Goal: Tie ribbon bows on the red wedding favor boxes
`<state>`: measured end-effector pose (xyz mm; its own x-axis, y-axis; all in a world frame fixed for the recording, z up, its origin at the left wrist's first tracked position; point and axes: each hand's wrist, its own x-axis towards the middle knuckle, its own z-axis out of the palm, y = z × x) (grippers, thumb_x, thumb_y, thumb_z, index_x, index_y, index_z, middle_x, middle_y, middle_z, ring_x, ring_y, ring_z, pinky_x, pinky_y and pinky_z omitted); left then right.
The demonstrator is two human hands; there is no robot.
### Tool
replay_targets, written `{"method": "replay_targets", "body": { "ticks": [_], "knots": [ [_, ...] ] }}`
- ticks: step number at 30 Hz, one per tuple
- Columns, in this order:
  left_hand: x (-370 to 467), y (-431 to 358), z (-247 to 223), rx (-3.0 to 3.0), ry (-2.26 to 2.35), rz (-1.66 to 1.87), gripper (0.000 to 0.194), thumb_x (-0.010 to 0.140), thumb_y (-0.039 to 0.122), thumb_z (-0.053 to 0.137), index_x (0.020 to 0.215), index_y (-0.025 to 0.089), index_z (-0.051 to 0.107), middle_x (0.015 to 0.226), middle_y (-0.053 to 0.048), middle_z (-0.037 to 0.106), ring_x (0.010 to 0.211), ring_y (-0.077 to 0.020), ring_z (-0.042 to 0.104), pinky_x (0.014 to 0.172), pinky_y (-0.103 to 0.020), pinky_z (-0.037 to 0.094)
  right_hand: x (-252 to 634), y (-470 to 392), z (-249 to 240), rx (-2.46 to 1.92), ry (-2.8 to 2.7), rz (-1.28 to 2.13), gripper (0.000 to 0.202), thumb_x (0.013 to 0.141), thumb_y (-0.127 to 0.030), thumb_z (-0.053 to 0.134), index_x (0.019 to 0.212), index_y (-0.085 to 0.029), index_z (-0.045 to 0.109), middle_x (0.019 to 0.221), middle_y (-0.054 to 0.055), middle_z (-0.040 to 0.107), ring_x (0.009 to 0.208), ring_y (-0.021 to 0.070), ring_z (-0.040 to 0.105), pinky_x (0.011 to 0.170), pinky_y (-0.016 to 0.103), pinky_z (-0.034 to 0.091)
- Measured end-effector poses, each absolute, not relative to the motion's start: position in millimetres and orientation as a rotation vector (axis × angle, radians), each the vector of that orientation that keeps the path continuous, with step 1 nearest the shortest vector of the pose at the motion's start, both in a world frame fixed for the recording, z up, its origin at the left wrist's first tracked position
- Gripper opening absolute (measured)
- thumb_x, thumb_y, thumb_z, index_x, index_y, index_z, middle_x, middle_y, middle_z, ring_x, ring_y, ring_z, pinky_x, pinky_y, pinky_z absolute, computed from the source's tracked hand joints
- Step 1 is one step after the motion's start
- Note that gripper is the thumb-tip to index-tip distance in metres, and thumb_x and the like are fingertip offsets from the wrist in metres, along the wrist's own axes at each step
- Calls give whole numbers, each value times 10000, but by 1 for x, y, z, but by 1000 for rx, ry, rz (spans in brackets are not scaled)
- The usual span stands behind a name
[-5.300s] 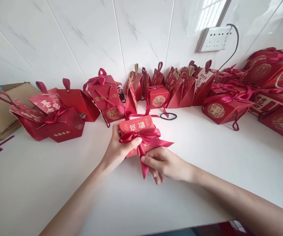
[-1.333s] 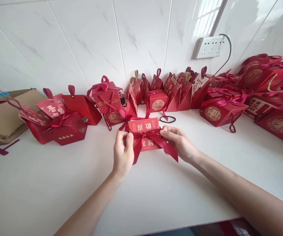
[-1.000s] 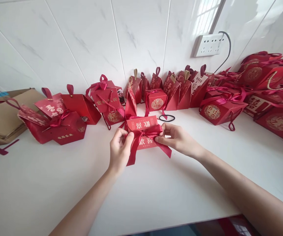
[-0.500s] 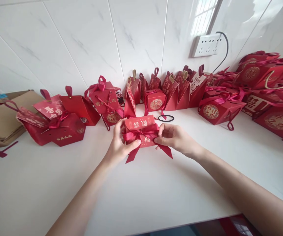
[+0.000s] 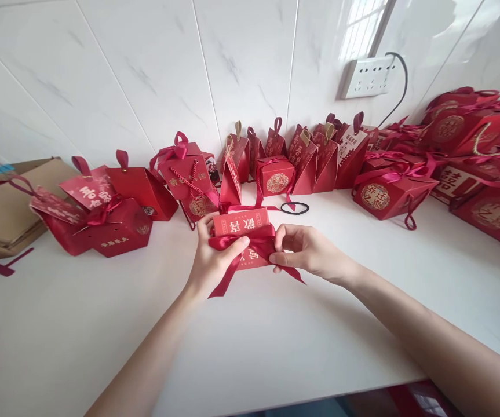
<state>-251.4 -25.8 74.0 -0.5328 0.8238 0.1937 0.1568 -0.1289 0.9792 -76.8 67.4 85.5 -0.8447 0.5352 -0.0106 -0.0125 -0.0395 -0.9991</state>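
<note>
A small red gift box (image 5: 241, 220) with pale lettering is held over the white table, a dark red satin ribbon (image 5: 256, 238) tied in a bow around it. My left hand (image 5: 216, 250) wraps the box's left side, its thumb pressing on the middle of the bow. At the right side, my right hand (image 5: 313, 250) has its thumb and fingertips pinched on the right part of the ribbon. Two ribbon tails hang down below, one to each side. The bow's right loop is partly hidden behind my right fingers.
Along the tiled wall stand several red gift boxes (image 5: 278, 176), with more piled at the right (image 5: 499, 208). A black ring (image 5: 295, 212) lies behind my hands. Hexagonal boxes (image 5: 128, 229) and brown cardboard (image 5: 15, 200) are at the left. A socket strip (image 5: 369, 78) is on the wall.
The box has shifted slightly left and tilted. My left thumb stays on the bow, the left tail hangs lower, and my right fingers have drawn the right part of the ribbon a little.
</note>
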Motion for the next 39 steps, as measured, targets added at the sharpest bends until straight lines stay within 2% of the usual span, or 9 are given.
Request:
{"method": "replay_targets", "body": {
  "ticks": [13,16,19,21,23,28,33,35,39],
  "knots": [
    [-249,-30,76,983,1657,1695,540,653,340,781,1067,228,454,1038,-27,619,889,-172,652,704,-277,554,-52,83,105,-772,-2728,1760,121,740,-249,658,692,-174,577,723,23,661,660,189,675,561,268,455],
    [-249,-31,75,1008,1655,1679,532,668,351,778,1073,238,453,1046,-25,617,897,-177,653,712,-285,559,-52,88,101,-767,-2483,1430,274,742,-438,686,808,-187,598,875,77,665,824,242,654,667,349,527],
    [-247,-33,76,1069,1624,1660,522,681,364,771,1081,250,455,1045,-20,620,922,-183,651,739,-291,560,-59,86,89,-524,-2232,1133,738,622,-555,774,1219,-237,479,1325,143,488,1204,332,498,896,472,507],
    [-245,-34,77,1106,1588,1628,546,685,363,768,1115,259,448,1067,-23,620,941,-189,649,763,-300,558,-65,80,80,-373,-2297,1015,1036,595,-489,821,1425,-275,240,1478,160,294,1345,362,344,1003,527,436],
    [-243,-35,77,1127,1566,1582,595,693,371,761,1178,269,431,1118,-37,613,976,-202,644,798,-318,552,-70,76,71,-284,-2384,903,1110,657,-366,800,1485,-279,66,1487,176,261,1365,366,316,1043,547,396],
    [-242,-34,73,1212,1576,1621,675,718,393,738,1287,271,395,1346,-78,502,1196,-232,535,941,-344,488,-73,77,62,-278,-2345,754,1072,699,-206,720,1495,-272,5,1417,191,339,1321,375,373,977,550,463],
    [-245,-34,68,1306,1841,1794,208,817,388,637,874,201,567,939,-38,604,896,-179,607,832,-335,492,-73,81,60,-364,-2282,767,1065,681,-172,706,1493,-277,26,1403,190,344,1309,379,383,899,536,522],
    [-245,-36,68,1510,1923,1879,183,840,311,610,727,201,517,797,-5,547,785,-149,575,763,-310,485,-74,80,59,-380,-2272,756,1035,698,-177,695,1491,-278,39,1410,185,340,1307,380,381,900,545,521],
    [-241,-40,70,2319,1687,1963,175,794,131,649,762,223,504,690,39,533,637,-118,538,628,-281,455,-78,72,57,-358,-2246,771,1012,725,-224,707,1488,-293,46,1430,180,321,1338,376,343,928,548,505]
  ]
}}
